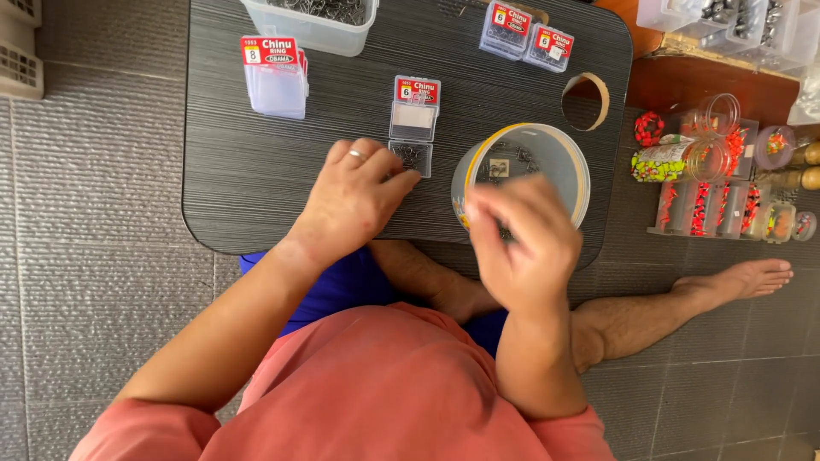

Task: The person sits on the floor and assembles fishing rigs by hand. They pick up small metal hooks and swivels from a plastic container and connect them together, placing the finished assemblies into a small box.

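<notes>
1. The left hand (354, 201) lies palm down on the dark lap table (239, 171), fingers loosely curled and grasping nothing; its fingertips touch the near end of the small open hook box (412, 128).
2. That box lies just ahead of and to the right of those fingertips, its long axis running straight away from the person: the hook-filled tray is the near half, the lid with its red label the far half.
3. The right hand (521, 243) hovers, blurred, over the near rim of the round tub (523, 171); its fingers are bunched, but whether they pinch anything I cannot tell.
4. The box sits between the two hands, left of the tub, and the left hand is clearly the nearer one.
</notes>
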